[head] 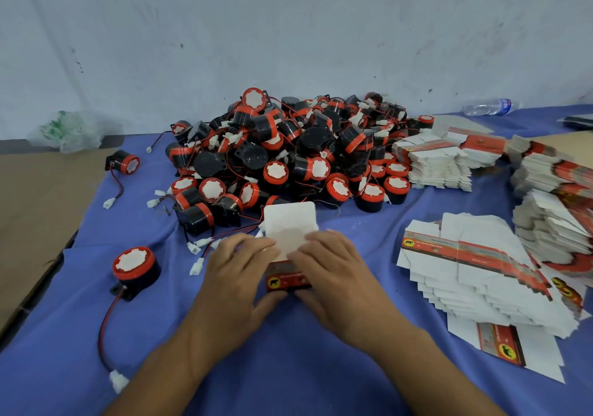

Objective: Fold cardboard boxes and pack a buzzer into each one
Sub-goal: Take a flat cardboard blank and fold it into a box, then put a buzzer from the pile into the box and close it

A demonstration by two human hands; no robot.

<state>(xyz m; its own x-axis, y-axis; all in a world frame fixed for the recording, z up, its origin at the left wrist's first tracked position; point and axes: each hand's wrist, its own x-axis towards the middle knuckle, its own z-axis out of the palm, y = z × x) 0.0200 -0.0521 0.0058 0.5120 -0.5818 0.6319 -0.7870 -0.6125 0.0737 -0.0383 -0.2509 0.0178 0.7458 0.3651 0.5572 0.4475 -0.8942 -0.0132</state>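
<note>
Little red box (pixel 287 280), yellow badge (white flap (pixel 288 220) sticking up), on our blue cloth (pixel 288 361) just before the buzzer pile (pixel 288 146), our left hand (pixel 237 269) and right hand (pixel 335 269) both curled round it

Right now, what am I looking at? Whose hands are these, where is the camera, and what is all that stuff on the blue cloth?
There is no machine here. A person works with bare hands, and the one picture comes from a camera worn on their head, looking down. The left hand and right hand both have a grip on a small red box with its white flap open. Behind it lies a pile of buzzers, black with red caps and wires. One buzzer sits alone at the left. Stacks of flat boxes lie at the right on the cloth.
</note>
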